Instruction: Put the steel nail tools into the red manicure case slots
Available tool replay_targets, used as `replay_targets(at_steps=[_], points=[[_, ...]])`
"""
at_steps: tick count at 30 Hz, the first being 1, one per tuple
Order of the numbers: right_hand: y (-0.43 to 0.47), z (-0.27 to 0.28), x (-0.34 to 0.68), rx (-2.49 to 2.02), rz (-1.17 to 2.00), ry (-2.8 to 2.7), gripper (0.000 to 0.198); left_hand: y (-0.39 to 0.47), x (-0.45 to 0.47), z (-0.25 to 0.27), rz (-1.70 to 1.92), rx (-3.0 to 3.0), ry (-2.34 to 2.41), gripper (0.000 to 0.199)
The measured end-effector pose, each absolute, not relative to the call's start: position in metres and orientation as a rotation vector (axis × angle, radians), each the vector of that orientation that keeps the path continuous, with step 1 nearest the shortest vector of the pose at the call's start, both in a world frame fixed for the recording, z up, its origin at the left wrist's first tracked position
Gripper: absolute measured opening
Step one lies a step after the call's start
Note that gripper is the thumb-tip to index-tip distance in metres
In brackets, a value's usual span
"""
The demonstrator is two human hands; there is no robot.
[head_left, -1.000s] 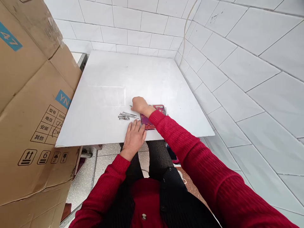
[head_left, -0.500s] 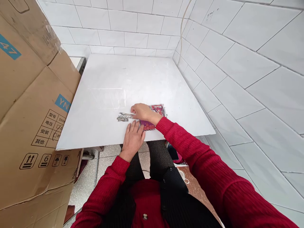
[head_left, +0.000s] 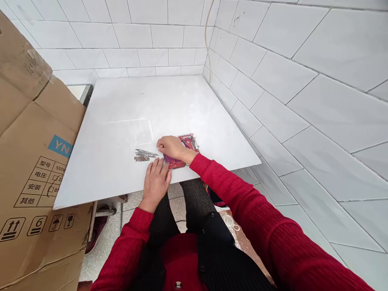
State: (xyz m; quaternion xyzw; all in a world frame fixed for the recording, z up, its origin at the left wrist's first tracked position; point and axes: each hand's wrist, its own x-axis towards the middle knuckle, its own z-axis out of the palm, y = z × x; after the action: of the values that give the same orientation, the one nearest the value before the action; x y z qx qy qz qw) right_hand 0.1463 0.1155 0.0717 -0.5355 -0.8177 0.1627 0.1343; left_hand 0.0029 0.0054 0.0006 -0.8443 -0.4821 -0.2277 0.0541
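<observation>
An open red and purple case (head_left: 177, 165) lies near the front edge of the white table, with slim metal tools (head_left: 190, 142) in its right half. My right hand (head_left: 173, 147) is over the case's left half, its fingers curled together; what they hold, if anything, is hidden. My left hand (head_left: 156, 182) rests flat at the table edge, fingers stretched out, its thumb by the case's lower left corner. Just beyond its fingertips lie several flat metal tools (head_left: 146, 153) and a small heap of shorter metal pieces (head_left: 141, 159), too small to name.
The white table (head_left: 121, 97) runs back to a tiled wall (head_left: 136, 36), with another tiled wall (head_left: 273, 81) along the right. A tall cardboard box (head_left: 36, 141) stands against the left side. A thin cable (head_left: 206, 36) hangs in the corner.
The view has turned a little to the right, so everything sits further left. My right hand's fingertips have drawn slightly back from the metal tools towards the case. My left hand stays flat.
</observation>
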Motion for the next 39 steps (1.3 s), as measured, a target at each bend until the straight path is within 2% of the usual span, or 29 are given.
replay_targets(at_steps=[7,10,17,19,23,27,34,39], points=[[0.135,0.050,0.250,-1.539,0.542,-1.704,0.013,0.006,0.004,0.002,-0.706,-2.559,-1.452,0.032],[0.142,0.043,0.283,-1.566,0.625,-1.643,0.007,0.004,0.003,0.002,-0.728,-2.554,-1.447,0.033],[0.152,0.039,0.299,-1.581,0.857,-1.759,0.016,0.021,0.005,0.022,-0.818,-2.539,-1.517,0.034],[0.155,0.042,0.295,-1.632,0.830,-1.865,0.013,0.041,0.010,0.032,-0.803,-2.536,-1.516,0.033],[0.156,0.048,0.289,-1.693,0.583,-2.111,0.002,0.096,0.026,0.046,-0.665,-2.542,-1.562,0.031],[0.152,0.047,0.289,-1.614,0.520,-2.182,0.009,0.136,0.038,0.046,-0.581,-2.583,-1.562,0.031],[0.146,0.052,0.288,-1.670,0.394,-2.279,0.014,0.156,0.036,0.026,-0.795,-2.746,-1.524,0.032],[0.145,0.061,0.293,-1.781,0.444,-2.218,0.012,0.162,0.033,0.021,-0.815,-2.797,-1.466,0.035]])
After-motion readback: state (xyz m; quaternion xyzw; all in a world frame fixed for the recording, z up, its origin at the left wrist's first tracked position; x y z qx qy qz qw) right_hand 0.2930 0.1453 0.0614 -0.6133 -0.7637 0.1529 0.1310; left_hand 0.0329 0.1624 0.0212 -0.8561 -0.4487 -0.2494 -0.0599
